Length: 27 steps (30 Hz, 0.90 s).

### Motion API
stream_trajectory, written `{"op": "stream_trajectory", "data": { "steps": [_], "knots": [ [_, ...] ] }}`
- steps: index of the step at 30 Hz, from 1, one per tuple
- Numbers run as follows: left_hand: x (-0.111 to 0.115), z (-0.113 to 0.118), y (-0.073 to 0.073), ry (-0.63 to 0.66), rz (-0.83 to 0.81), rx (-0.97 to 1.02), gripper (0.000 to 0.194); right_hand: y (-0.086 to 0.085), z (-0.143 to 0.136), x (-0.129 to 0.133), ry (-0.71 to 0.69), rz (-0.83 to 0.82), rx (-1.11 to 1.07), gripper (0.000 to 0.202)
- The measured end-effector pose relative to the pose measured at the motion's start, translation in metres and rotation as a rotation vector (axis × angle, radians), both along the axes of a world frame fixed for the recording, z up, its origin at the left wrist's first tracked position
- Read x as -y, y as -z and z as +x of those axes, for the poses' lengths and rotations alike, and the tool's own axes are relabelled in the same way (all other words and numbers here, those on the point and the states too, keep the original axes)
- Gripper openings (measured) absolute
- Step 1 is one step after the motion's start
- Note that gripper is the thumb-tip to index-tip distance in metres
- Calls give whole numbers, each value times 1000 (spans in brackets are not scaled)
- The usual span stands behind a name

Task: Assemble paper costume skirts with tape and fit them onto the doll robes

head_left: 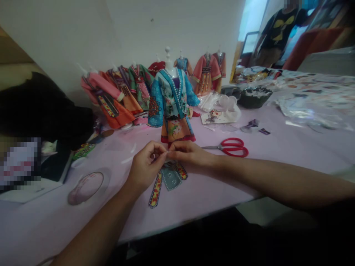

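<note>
My left hand (pixel 146 162) and my right hand (pixel 191 153) meet at the front of the table, thumbs and fingers pinched together. Between them they grip the top of a small doll-clothes piece. From it hang a grey-blue panel (pixel 171 179) with a beaded edge and narrow yellow-and-red strips (pixel 156 189). The fingers hide its upper end. Just behind stands a doll form in a blue patterned jacket (pixel 174 98) over an orange skirt (pixel 177 130). Red-handled scissors (pixel 235 147) lie behind my right forearm.
Several dressed doll forms (pixel 113 96) line the wall. A round hoop-like item (pixel 85 187) lies at left, near a black bag-like shape (pixel 44 111). A dark bowl (pixel 255 97), clear plastic bags (pixel 313 107) and purple scraps (pixel 251 125) lie right. A person (pixel 280 29) stands beyond.
</note>
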State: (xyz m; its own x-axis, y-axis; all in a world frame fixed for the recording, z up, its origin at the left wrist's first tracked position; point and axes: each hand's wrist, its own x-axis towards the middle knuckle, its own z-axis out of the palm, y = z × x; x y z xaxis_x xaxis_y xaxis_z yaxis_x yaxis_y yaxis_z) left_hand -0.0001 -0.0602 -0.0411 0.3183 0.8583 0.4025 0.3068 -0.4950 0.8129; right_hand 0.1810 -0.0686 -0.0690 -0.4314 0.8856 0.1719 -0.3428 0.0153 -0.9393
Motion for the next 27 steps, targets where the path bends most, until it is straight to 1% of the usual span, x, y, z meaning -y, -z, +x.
{"op": "stream_trajectory", "data": {
  "steps": [3,9,12,15,17,20,22,24,26,27],
  "knots": [
    [0,1,-1,15,-43,39,10,2,0,-1,4,52,36,35],
    [0,1,0,33,-127,93,13,0,-2,2,-33,-77,-103,29],
    [0,1,2,51,-145,86,15,0,-3,3,-46,-66,-133,27],
    [-1,-1,4,45,-129,65,14,-1,-2,1,-12,-39,-119,26],
    [-1,-3,5,-9,-35,43,14,-3,1,-2,31,-29,-78,24],
    [3,-4,4,-94,213,-105,18,-7,6,-7,123,-48,34,22],
    [7,-3,3,-83,371,-238,23,-8,9,-10,146,-125,37,21],
    [9,-1,2,-40,470,-343,26,-9,9,-11,136,-209,-13,23],
    [9,1,3,-13,498,-418,22,-9,8,-11,125,-246,-49,27],
    [8,1,4,-8,484,-440,16,-9,7,-10,120,-248,-57,29]
  ]
}}
